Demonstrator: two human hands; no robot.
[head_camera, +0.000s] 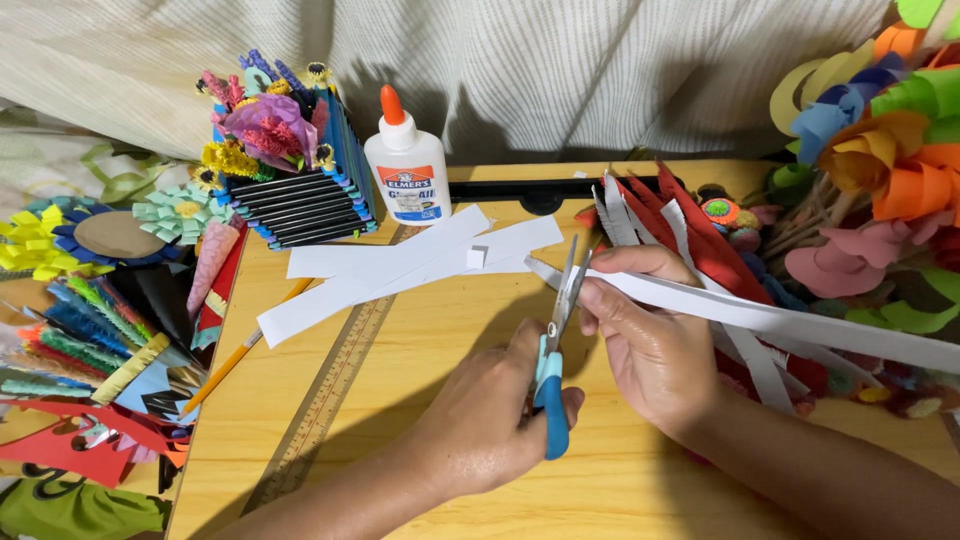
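The left hand is closed around the blue handles of a pair of scissors, whose blades stand slightly parted and point up toward the far edge of the counter. The right hand pinches a long white paper strip between thumb and fingers, just beside the blades; the strip runs off to the right, over a heap of red and white cut paper, and its near end sits at the scissor tips.

Open room lies in front of the hands — bare wood down to the near edge. To the left, a ruler lies slanted on the wood, and one yellow pencil angles off the left edge. Two or three wide white strips lie overlapped behind the hands, a small white scrap on top. One glue bottle with an orange cap stands at the far edge, next to a black-and-blue paper box filled with paper flowers. More paper flowers crowd the right side, and coloured paper pieces pile up beyond the left edge.
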